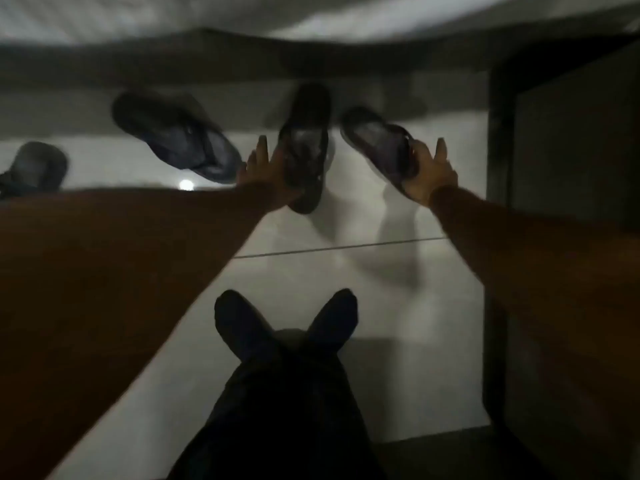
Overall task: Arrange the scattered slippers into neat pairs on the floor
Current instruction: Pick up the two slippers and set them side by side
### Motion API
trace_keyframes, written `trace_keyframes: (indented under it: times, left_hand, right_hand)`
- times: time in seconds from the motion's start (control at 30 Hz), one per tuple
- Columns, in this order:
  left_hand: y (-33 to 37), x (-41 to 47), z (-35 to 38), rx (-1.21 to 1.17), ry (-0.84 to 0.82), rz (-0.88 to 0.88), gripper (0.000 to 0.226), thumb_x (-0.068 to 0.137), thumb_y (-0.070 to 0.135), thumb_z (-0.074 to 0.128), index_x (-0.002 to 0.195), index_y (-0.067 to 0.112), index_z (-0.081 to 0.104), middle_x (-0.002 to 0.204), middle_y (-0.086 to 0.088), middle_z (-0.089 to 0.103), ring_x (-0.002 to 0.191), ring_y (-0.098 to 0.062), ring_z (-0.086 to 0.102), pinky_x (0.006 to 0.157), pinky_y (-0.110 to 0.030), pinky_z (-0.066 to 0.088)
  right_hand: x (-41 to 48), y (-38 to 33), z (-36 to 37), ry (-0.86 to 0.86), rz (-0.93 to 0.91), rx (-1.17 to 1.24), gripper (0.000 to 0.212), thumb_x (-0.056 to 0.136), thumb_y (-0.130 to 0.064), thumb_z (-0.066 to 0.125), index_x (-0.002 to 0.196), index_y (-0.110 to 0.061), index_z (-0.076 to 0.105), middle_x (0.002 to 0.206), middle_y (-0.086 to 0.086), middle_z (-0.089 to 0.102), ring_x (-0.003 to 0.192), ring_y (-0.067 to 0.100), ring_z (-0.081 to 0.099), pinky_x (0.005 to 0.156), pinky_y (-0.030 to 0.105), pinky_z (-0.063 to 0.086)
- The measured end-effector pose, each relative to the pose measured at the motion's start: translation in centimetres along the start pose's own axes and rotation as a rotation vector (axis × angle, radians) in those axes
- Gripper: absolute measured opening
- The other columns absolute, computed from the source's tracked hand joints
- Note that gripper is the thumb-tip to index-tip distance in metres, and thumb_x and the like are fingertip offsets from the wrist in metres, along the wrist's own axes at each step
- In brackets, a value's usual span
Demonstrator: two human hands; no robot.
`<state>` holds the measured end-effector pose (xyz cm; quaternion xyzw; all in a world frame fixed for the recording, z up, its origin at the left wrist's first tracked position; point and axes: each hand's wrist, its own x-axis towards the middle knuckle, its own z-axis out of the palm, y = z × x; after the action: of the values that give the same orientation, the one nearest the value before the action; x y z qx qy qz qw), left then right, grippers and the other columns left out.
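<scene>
- Head view: left hand (pixel 266 171) gripped a dark slipper (pixel 304 147).
- Right hand (pixel 427 178) gripped another slipper (pixel 377 143).
- Blue slipper (pixel 180 136) lay on the floor (pixel 311 271).

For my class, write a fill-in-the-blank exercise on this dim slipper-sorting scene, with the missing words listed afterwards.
1. Each hand holds ____ dark slipper.
2. The left hand grips the slipper that lies to the ____ of the right hand's slipper.
3. Both arms wear ____ sleeves.
4. Two more slippers, one nearer and one at the edge, sit on the person's ____ side.

Missing words: one; left; brown; left
</scene>
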<state>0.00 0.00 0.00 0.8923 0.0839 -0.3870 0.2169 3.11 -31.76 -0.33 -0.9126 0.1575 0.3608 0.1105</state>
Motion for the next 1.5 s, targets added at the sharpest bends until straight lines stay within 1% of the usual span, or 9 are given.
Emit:
trace_keyframes:
  times: [0.13, 0.3, 0.47, 0.53, 0.67, 0.83, 0.9, 1.2, 1.5]
  left_hand:
    - [-0.2, 3.1, 0.1, 0.093, -0.049, 0.066, 0.088, 0.093, 0.052, 0.064, 0.167, 0.042, 0.017, 0.177, -0.017, 0.015, 0.156, -0.046, 0.028, 0.124, -0.056, 0.028]
    - [-0.8, 2.0, 2.9, 0.04, -0.063, 0.15, 0.067, 0.1, 0.037, 0.058, 0.162, 0.041, 0.033, 0.155, -0.019, 0.044, 0.13, -0.049, 0.057, 0.106, -0.055, 0.051]
    - [-0.3, 0.7, 5.3, 0.079, -0.157, 0.19, 0.062, 0.102, 0.039, 0.056, 0.16, 0.047, 0.034, 0.143, -0.016, 0.054, 0.125, -0.043, 0.059, 0.105, -0.056, 0.053]
    - [-0.2, 0.7, 6.5, 0.075, -0.171, 0.207, 0.06, 0.102, 0.038, 0.057, 0.158, 0.047, 0.037, 0.144, -0.013, 0.056, 0.126, -0.04, 0.06, 0.107, -0.052, 0.052]
    - [0.1, 0.6, 8.5, 0.028, -0.195, 0.236, 0.059, 0.103, 0.039, 0.058, 0.158, 0.046, 0.038, 0.146, -0.012, 0.057, 0.129, -0.038, 0.059, 0.107, -0.048, 0.05]
    - [0.1, -0.2, 9.7, 0.004, -0.22, 0.225, 0.07, 0.096, 0.058, 0.052, 0.162, 0.043, 0.033, 0.148, -0.013, 0.055, 0.132, -0.039, 0.057, 0.109, -0.053, 0.048]
    - [0.0, -0.4, 10.0, 0.057, -0.203, 0.267, 0.073, 0.1, 0.051, 0.058, 0.165, 0.043, 0.025, 0.148, -0.016, 0.053, 0.133, -0.041, 0.055, 0.11, -0.055, 0.049]
    - [-0.4, -0.1, 10.2, 0.215, -0.201, 0.323, 0.094, 0.1, 0.048, 0.063, 0.169, 0.039, 0.0, 0.152, -0.02, 0.044, 0.129, -0.04, 0.055, 0.106, -0.06, 0.051]
    - [0.2, 0.1, 10.3, 0.226, -0.209, 0.285, 0.096, 0.1, 0.049, 0.062, 0.169, 0.037, -0.003, 0.156, -0.02, 0.039, 0.132, -0.043, 0.053, 0.109, -0.061, 0.048]
  right_hand:
    - [3.3, 0.8, 1.1, -0.108, -0.001, -0.143, 0.078, 0.093, -0.045, 0.067, 0.159, -0.051, 0.026, 0.177, 0.007, -0.001, 0.159, 0.049, 0.01, 0.13, 0.053, 0.011]
    - [2.1, 1.7, 3.5, 0.002, -0.108, -0.037, 0.061, 0.088, -0.039, 0.063, 0.148, -0.031, 0.057, 0.156, 0.02, 0.046, 0.133, 0.05, 0.052, 0.12, 0.043, 0.037]
    - [-0.7, 0.9, 5.1, -0.003, -0.139, -0.078, 0.047, 0.096, -0.031, 0.062, 0.143, -0.031, 0.061, 0.14, 0.017, 0.065, 0.123, 0.043, 0.062, 0.117, 0.047, 0.038]
    - [-1.5, 0.5, 5.4, -0.006, -0.138, -0.072, 0.042, 0.098, -0.035, 0.06, 0.14, -0.032, 0.064, 0.131, 0.016, 0.071, 0.117, 0.043, 0.064, 0.109, 0.045, 0.046]
    - [-3.2, 0.1, 7.0, -0.058, -0.15, -0.081, 0.037, 0.101, -0.04, 0.055, 0.135, -0.029, 0.066, 0.122, 0.016, 0.074, 0.111, 0.042, 0.067, 0.097, 0.045, 0.054]
    - [-4.2, -0.1, 8.5, -0.019, -0.141, -0.041, 0.034, 0.104, -0.039, 0.05, 0.13, -0.026, 0.067, 0.114, 0.016, 0.075, 0.103, 0.04, 0.07, 0.09, 0.044, 0.055]
    - [-4.3, -0.2, 8.6, -0.012, -0.138, -0.042, 0.032, 0.104, -0.037, 0.051, 0.129, -0.025, 0.067, 0.114, 0.015, 0.075, 0.102, 0.04, 0.07, 0.089, 0.042, 0.054]
    - [-4.2, -0.8, 8.2, -0.036, -0.134, -0.036, 0.032, 0.104, -0.036, 0.053, 0.13, -0.024, 0.067, 0.116, 0.016, 0.075, 0.105, 0.041, 0.07, 0.094, 0.046, 0.056]
    - [-3.9, -1.3, 8.5, -0.015, -0.106, -0.021, 0.028, 0.102, -0.032, 0.054, 0.126, -0.025, 0.068, 0.114, 0.016, 0.075, 0.104, 0.041, 0.07, 0.096, 0.049, 0.058]
